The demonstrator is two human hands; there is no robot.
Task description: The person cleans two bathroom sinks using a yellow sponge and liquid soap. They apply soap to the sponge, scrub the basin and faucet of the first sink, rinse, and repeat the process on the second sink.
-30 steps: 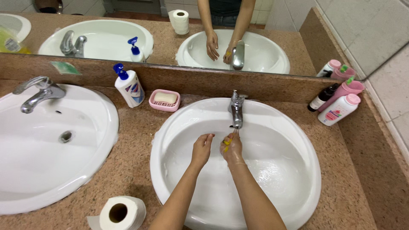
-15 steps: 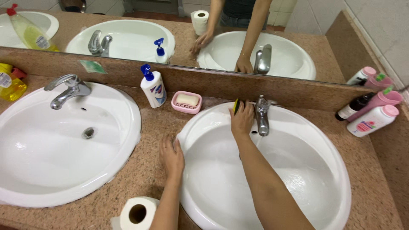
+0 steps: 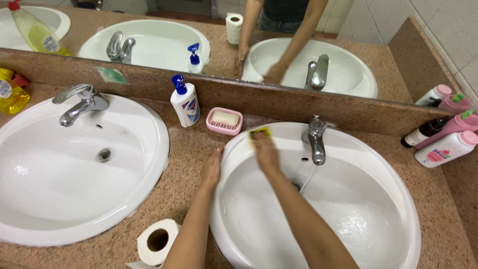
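Note:
My right hand [image 3: 265, 152] presses a yellow-green sponge [image 3: 260, 132] against the back left rim of the white right-hand sink [image 3: 378, 164]. My left hand [image 3: 212, 169] rests flat with fingers apart on the counter, touching the sink's left edge. The chrome tap [image 3: 315, 142] stands just right of my right hand, and a thin stream of water runs from it into the basin.
A pink soap dish with a bar [image 3: 224, 120] and a white pump bottle [image 3: 185, 103] stand behind my left hand. A second sink [image 3: 74, 164] is at the left, a toilet roll [image 3: 158, 241] near the front edge, bottles [image 3: 443, 144] at the right, a mirror behind.
My right hand has slid the sponge leftward along the back rim, away from the tap. My left hand has shifted up along the sink's left edge.

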